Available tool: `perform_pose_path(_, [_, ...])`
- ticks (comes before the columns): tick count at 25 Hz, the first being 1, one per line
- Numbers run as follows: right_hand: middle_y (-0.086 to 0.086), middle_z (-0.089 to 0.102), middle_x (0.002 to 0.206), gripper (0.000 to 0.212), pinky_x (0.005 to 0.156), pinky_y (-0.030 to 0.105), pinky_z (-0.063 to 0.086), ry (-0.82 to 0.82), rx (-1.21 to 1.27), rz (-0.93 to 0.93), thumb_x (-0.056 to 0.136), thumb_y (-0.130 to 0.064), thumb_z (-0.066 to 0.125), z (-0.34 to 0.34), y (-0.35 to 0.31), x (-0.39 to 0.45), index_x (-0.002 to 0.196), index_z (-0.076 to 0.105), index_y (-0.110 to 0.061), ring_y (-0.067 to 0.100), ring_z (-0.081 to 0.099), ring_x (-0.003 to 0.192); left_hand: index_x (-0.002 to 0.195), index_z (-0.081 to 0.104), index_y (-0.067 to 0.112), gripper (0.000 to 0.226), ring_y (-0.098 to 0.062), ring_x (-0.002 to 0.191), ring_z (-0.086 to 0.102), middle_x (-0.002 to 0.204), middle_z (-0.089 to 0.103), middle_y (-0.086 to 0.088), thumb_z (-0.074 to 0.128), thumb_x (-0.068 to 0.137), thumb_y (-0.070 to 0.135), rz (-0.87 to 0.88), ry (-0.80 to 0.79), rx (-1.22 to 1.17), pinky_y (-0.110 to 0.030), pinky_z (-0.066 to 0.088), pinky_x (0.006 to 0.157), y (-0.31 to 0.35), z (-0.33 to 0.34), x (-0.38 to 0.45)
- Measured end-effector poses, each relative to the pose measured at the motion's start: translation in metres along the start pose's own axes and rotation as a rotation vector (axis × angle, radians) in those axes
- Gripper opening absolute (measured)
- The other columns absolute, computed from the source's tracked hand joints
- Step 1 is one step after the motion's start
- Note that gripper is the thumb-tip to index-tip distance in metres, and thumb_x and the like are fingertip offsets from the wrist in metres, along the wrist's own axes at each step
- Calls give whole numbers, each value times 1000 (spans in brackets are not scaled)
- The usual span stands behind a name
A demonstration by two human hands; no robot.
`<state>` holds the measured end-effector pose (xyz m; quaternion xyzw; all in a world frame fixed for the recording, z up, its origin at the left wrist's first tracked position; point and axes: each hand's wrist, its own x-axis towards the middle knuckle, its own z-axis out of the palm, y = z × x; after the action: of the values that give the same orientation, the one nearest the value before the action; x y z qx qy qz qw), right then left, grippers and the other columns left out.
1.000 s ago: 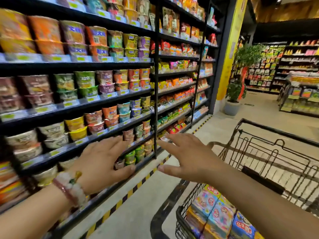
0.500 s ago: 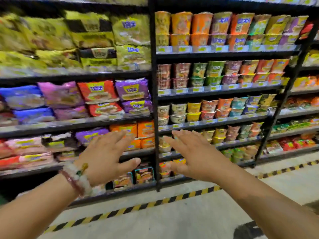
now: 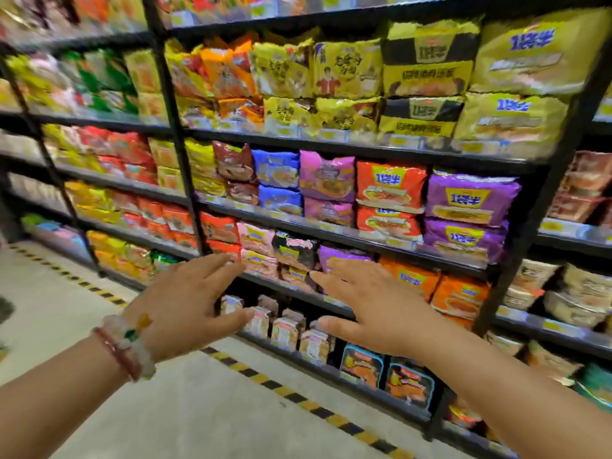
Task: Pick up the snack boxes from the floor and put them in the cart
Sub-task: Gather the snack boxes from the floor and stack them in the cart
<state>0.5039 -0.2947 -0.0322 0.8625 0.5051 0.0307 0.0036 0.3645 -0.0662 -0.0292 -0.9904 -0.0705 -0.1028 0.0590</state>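
Note:
My left hand (image 3: 185,303) is held out in front of me, palm down, fingers straight and spread, with bead bracelets on the wrist. My right hand (image 3: 374,306) is beside it, also flat with straight fingers. Both hands hold nothing and hover in the air in front of a shelf. No snack boxes on the floor and no cart are in view.
A tall black shelf rack (image 3: 185,180) full of noodle packets (image 3: 390,183) fills the view ahead. A yellow-and-black striped line (image 3: 298,399) runs on the pale floor (image 3: 139,412) along the foot of the rack.
My view has swung left: the cart with its boxes left the frame, cup-noodle shelves gave way to packet shelves. Both hands stay open and held out in front.

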Motion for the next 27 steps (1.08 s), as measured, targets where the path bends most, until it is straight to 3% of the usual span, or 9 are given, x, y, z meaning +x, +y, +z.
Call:
perform_pose_path(3, [-5,9,158,71,116,38,17,7,-12,-158,91,-70,24,2,6,53,151,6,-38,21,14,143,147,27,33,121,-14,140,28,155,25,6,-18,51,92,-149,28,-17,-34,25,111,-23,6,0])
perform_pose_path(6, [-7,6,159,85,116,33,8,2,6,-279,76,-81,1,7,2,96,151,4,-39,16,6,145,133,54,19,96,-27,119,56,136,54,-8,7,78,83,-233,101,28,-43,46,94,-50,22,-13])
perform_pose_path(8, [-6,3,160,96,116,34,7,-32,13,-345,63,-77,-6,11,-9,125,151,2,-40,16,4,145,133,54,19,96,-28,119,56,135,55,-9,10,78,84,-332,88,25,-43,45,94,-73,33,-28])
perform_pose_path(10, [-5,3,160,98,116,36,9,-33,36,-422,63,-83,-7,15,-24,153,150,2,-41,18,4,145,136,50,22,102,-26,125,51,139,51,-7,6,72,88,-432,82,21,-41,40,100,-96,40,-46])
perform_pose_path(12, [-7,2,160,86,115,36,7,-31,39,-503,75,-84,2,19,-44,183,150,0,-41,17,3,145,138,48,23,108,-24,130,46,143,47,-5,3,68,91,-531,85,20,-39,35,104,-120,44,-63])
perform_pose_path(14, [-9,1,160,71,114,32,3,-35,58,-550,89,-71,19,23,-65,213,150,0,-42,14,2,145,138,48,23,108,-24,131,45,143,46,-5,3,67,92,-604,92,21,-38,35,105,-141,45,-76])
perform_pose_path(17, [-8,2,160,71,115,30,5,-30,89,-643,86,-69,17,30,-108,265,150,-1,-42,14,2,145,134,52,21,104,-26,126,50,141,49,-6,6,71,90,-678,85,40,-41,40,100,-184,47,-95])
perform_pose_path(24, [-9,0,160,66,116,30,3,-31,131,-757,92,-64,24,42,-237,390,150,0,-43,13,-1,145,118,62,16,76,-28,89,70,113,68,-10,20,88,72,-752,92,167,-42,55,72,-322,49,-131])
perform_pose_path(27, [-10,-1,160,66,115,28,0,-14,157,-807,92,-64,24,46,-300,440,150,-1,-43,12,-2,145,122,61,15,85,-29,100,67,120,65,-10,16,85,77,-791,91,189,-43,52,81,-386,54,-154])
